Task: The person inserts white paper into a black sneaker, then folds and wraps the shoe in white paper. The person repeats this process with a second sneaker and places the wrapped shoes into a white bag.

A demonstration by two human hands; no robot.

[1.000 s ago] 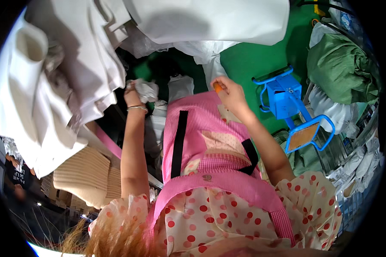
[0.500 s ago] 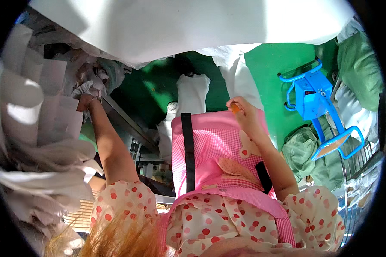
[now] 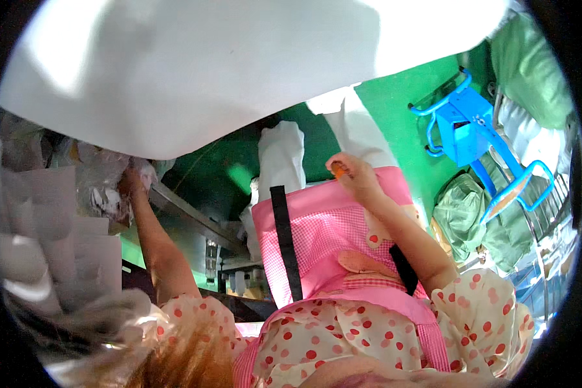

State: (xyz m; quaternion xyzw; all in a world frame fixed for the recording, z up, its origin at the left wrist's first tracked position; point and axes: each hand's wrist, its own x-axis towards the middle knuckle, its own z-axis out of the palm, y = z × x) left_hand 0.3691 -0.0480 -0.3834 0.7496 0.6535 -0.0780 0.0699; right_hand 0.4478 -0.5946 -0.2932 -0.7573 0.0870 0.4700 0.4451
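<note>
My right hand [image 3: 357,180] is closed in front of the pink checked apron [image 3: 317,239]. A small orange thing [image 3: 338,171] shows between its thumb and fingers; most of it is hidden, so its kind is unclear. Out to the left, my left hand [image 3: 134,182] reaches into crumpled clear plastic bags [image 3: 103,171] beside a metal frame [image 3: 194,213]. Its fingers are in shadow and partly covered by the plastic. Large white sheeting [image 3: 226,71] spreads across the upper part of the view, beyond both hands.
A blue metal stand [image 3: 462,132] is at the right on the green floor [image 3: 407,97]. Green sacks [image 3: 462,210] lie beside it, near a wire rack [image 3: 537,233]. White rolls and sheets [image 3: 52,213] crowd the left side. Bottles [image 3: 211,258] stand under the frame.
The white sheeting now covers more of the upper left. My left hand sits lower in view, deeper among the plastic bags. My right hand has shifted slightly left, still holding the orange thing.
</note>
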